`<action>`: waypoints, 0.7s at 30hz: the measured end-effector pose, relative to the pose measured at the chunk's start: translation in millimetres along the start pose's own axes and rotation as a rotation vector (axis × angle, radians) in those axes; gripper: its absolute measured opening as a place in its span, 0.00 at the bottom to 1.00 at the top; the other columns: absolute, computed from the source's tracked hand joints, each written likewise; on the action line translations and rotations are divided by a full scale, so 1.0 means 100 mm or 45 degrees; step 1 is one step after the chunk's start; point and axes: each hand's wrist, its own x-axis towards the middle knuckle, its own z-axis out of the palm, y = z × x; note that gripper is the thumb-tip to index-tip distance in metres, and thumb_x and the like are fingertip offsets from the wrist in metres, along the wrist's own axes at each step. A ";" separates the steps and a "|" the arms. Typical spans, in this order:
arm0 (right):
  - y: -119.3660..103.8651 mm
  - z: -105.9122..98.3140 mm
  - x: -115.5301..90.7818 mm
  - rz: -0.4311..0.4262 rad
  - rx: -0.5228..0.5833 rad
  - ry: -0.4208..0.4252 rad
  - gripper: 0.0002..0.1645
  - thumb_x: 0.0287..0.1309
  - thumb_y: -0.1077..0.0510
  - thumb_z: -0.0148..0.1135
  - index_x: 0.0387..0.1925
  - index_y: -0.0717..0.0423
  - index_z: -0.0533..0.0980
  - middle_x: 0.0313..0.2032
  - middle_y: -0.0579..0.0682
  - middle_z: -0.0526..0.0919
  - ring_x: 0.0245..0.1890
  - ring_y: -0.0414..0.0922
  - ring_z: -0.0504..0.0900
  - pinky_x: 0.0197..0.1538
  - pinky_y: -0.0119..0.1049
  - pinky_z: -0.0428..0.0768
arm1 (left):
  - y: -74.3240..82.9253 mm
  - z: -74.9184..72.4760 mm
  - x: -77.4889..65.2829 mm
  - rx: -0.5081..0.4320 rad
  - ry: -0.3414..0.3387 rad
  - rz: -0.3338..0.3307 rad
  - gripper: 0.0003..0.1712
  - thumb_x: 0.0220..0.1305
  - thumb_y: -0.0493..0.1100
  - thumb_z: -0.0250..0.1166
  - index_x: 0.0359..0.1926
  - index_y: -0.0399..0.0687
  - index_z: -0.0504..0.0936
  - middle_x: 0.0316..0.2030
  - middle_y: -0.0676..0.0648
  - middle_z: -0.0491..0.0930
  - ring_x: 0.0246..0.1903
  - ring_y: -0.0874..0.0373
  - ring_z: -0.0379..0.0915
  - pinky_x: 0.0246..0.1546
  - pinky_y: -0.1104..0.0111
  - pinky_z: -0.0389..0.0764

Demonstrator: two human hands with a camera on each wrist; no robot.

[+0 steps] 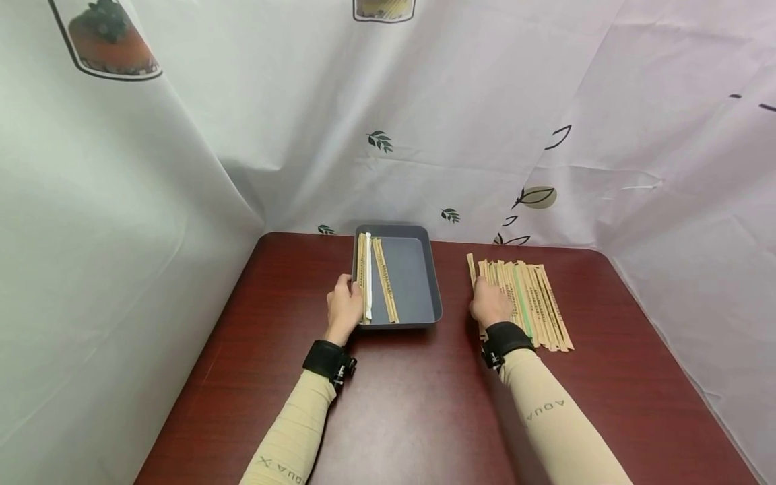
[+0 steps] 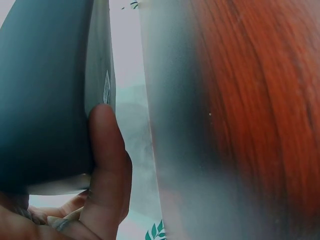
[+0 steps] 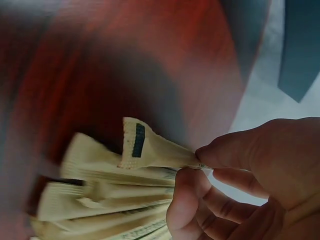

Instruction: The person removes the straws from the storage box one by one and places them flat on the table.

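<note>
My left hand (image 1: 344, 308) holds the left wall of a grey tray (image 1: 435, 283); the left wrist view shows the tray's side (image 2: 45, 100) close against the fingers. Inside the tray, brown paper-wrapped straws and a white one (image 1: 368, 276) lie along the left, with more brown wrapped straws (image 1: 385, 281) beside them. To the right, my right hand (image 1: 491, 303) pinches a brown paper-wrapped straw (image 3: 155, 147) between thumb and index finger. Its crimped end sticks out past the fingertips, at the left edge of a row of similar straws (image 1: 542, 303), partly hidden by the hand.
The dark red wooden table (image 1: 418, 397) carries the tray at its back middle and the straw row at its right. One green straw (image 1: 523, 300) lies among the brown ones. A white printed curtain (image 1: 424, 135) stands along the back and sides.
</note>
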 end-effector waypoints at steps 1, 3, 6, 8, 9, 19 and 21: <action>0.01 0.03 0.00 0.002 -0.004 -0.004 0.21 0.70 0.64 0.52 0.62 0.62 0.71 0.45 0.73 0.82 0.42 0.69 0.82 0.34 0.60 0.78 | 0.00 0.00 0.00 0.002 0.002 -0.001 0.19 0.79 0.45 0.52 0.62 0.41 0.77 0.41 0.37 0.84 0.43 0.41 0.80 0.42 0.49 0.78; 0.04 0.08 0.00 0.013 -0.014 -0.009 0.21 0.71 0.64 0.51 0.62 0.62 0.71 0.47 0.73 0.81 0.44 0.70 0.82 0.37 0.62 0.79 | 0.00 0.00 -0.01 0.003 0.001 -0.001 0.19 0.79 0.45 0.52 0.62 0.41 0.77 0.41 0.37 0.84 0.44 0.41 0.80 0.43 0.49 0.78; 0.06 0.13 0.00 0.018 -0.022 -0.008 0.20 0.71 0.64 0.50 0.61 0.62 0.72 0.50 0.74 0.80 0.45 0.70 0.82 0.40 0.65 0.79 | 0.01 0.00 -0.01 0.002 0.001 0.003 0.19 0.79 0.45 0.53 0.62 0.41 0.77 0.42 0.36 0.84 0.44 0.41 0.80 0.44 0.49 0.78; 0.07 0.14 -0.01 0.017 -0.026 0.005 0.19 0.71 0.64 0.49 0.59 0.62 0.73 0.50 0.74 0.80 0.46 0.70 0.82 0.41 0.66 0.79 | 0.01 0.00 -0.01 0.004 0.001 0.005 0.19 0.79 0.45 0.53 0.62 0.41 0.77 0.41 0.36 0.84 0.44 0.41 0.80 0.44 0.49 0.78; 0.08 0.15 0.00 0.016 -0.024 0.011 0.18 0.71 0.64 0.49 0.59 0.62 0.74 0.50 0.73 0.80 0.46 0.70 0.82 0.42 0.66 0.79 | 0.01 0.00 -0.01 0.003 0.002 0.006 0.19 0.79 0.45 0.53 0.62 0.41 0.77 0.41 0.36 0.84 0.45 0.41 0.80 0.45 0.48 0.78; 0.12 0.14 -0.01 -0.028 -0.035 0.041 0.19 0.70 0.65 0.50 0.59 0.64 0.75 0.46 0.73 0.80 0.45 0.69 0.81 0.41 0.65 0.79 | 0.02 -0.01 -0.01 0.013 -0.016 -0.008 0.21 0.79 0.45 0.52 0.64 0.40 0.76 0.41 0.36 0.84 0.46 0.41 0.80 0.44 0.49 0.77; 0.12 0.14 -0.02 -0.035 -0.036 0.048 0.18 0.70 0.65 0.50 0.58 0.65 0.76 0.45 0.73 0.80 0.44 0.69 0.81 0.40 0.65 0.79 | 0.02 0.00 -0.01 0.015 -0.012 -0.002 0.20 0.79 0.45 0.52 0.64 0.40 0.76 0.42 0.36 0.84 0.46 0.41 0.80 0.44 0.49 0.78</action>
